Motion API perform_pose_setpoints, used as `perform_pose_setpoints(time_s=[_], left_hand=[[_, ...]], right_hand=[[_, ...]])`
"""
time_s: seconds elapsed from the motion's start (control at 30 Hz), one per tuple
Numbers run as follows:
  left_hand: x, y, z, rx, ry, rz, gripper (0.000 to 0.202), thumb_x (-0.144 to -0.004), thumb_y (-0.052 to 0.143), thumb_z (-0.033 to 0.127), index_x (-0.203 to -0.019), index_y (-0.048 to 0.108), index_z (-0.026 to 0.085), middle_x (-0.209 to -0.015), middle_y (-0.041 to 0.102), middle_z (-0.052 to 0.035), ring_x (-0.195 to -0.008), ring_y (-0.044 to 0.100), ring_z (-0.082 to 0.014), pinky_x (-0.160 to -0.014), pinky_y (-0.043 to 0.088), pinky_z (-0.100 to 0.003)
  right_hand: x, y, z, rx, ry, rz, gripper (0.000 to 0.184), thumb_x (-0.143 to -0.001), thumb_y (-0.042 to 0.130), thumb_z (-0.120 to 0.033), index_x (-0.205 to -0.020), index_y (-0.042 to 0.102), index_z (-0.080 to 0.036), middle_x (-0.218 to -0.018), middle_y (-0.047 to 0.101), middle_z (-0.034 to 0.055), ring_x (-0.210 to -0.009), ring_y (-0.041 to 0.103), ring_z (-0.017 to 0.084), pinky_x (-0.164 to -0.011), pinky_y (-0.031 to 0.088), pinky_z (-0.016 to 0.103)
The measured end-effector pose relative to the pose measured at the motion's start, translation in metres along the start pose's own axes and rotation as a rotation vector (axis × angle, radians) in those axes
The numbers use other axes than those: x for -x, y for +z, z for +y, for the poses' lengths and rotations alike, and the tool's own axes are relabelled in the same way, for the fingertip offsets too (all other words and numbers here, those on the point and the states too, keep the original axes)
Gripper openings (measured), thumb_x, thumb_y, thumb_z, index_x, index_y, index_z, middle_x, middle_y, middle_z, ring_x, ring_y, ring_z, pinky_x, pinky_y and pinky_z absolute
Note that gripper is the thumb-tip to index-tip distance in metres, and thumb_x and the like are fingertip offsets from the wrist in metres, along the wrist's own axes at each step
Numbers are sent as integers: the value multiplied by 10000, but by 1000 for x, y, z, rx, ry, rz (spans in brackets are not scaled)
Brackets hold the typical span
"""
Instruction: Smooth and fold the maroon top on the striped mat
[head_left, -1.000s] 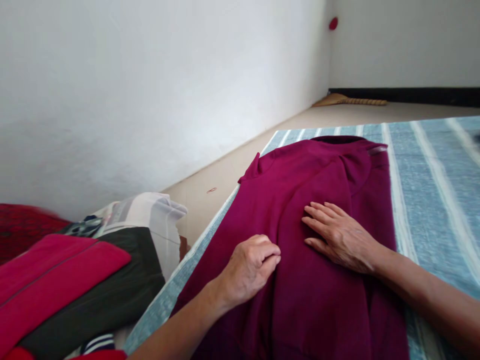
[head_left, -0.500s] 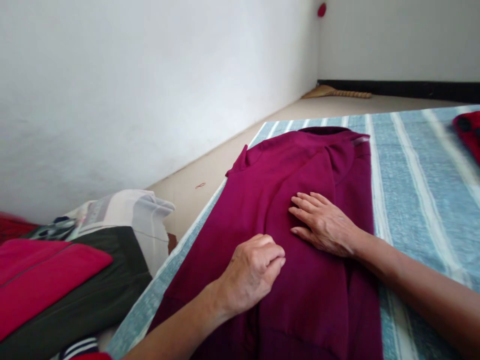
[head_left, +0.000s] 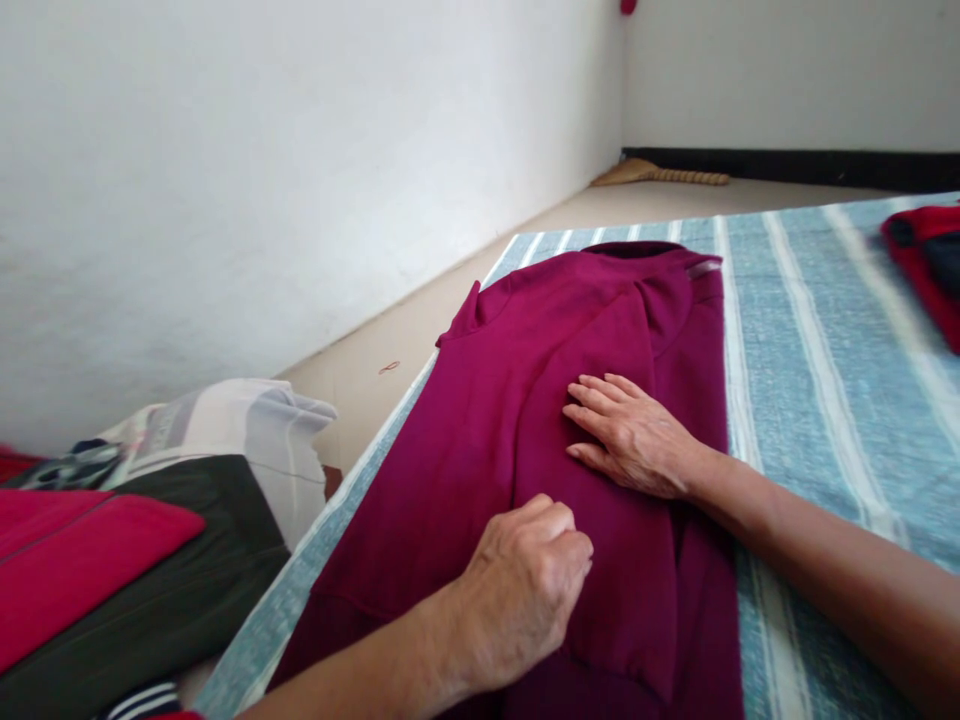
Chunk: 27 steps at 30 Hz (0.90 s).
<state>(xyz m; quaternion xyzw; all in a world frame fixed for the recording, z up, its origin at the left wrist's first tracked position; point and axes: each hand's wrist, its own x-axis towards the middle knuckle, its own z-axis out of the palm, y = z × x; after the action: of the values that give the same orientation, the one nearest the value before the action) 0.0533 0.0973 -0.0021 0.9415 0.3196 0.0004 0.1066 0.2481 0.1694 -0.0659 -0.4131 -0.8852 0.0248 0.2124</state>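
Two bare hands work over a long-sleeved magenta fabric garment [head_left: 465, 440]. The left hand [head_left: 525, 585] is curled into a loose fist above its lower part; whether cloth is pinched inside cannot be told. The right hand [head_left: 630, 435] lies flat, fingers extended, on the fabric. The garment is spread, collar at the far end, along the left edge of a blue, white-striped cloth surface [head_left: 795, 290]. A red-and-black folded fabric item [head_left: 928, 262] sits at the right edge. At left are a bright pink folded garment [head_left: 97, 545], a dark green one [head_left: 225, 530] and a pale grey-and-white cloth [head_left: 240, 420]. Beyond, a straw-coloured broom [head_left: 630, 172] lies on beige flooring [head_left: 352, 390] near white walls [head_left: 300, 150] and a black baseboard [head_left: 780, 165].
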Motion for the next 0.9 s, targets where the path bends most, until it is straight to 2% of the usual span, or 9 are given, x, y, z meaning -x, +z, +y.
perform_pose_setpoints(time_s=[0.37, 0.6, 0.7, 0.9], left_hand=[[-13, -4, 14, -200, 98, -79, 148, -762, 493, 72, -666, 525, 181, -656, 534, -27, -611, 471, -182, -541, 403, -323], [-15, 1, 16, -181, -9, -33, 140, -746, 487, 68, -674, 536, 178, -664, 553, -23, -608, 495, -183, -524, 369, -312], [-10, 1, 8, -51, -58, 4, 147, -762, 485, 80, -656, 504, 181, -660, 536, -7, -602, 483, -152, -545, 353, -284], [8, -8, -12, 145, -273, 81, 202, -752, 481, 23, -617, 472, 173, -614, 489, 22, -573, 448, -103, -552, 318, -235]], right_hand=[[0, 0, 0, -3, 3, -3, 395, -929, 473, -388, -1191, 593, -117, -1333, 516, 165, -1273, 420, 324, -1058, 318, 503], [-1, 0, 0, -4, 8, -8, 398, -930, 470, -391, -1194, 593, -120, -1337, 515, 160, -1279, 415, 319, -1064, 309, 499], [-1, -1, 0, -7, 13, -7, 386, -930, 472, -385, -1188, 597, -127, -1336, 516, 160, -1279, 416, 316, -1061, 312, 497], [-1, -2, -1, -18, 11, -5, 376, -922, 489, -375, -1178, 602, -124, -1331, 518, 167, -1273, 423, 319, -1058, 315, 503]])
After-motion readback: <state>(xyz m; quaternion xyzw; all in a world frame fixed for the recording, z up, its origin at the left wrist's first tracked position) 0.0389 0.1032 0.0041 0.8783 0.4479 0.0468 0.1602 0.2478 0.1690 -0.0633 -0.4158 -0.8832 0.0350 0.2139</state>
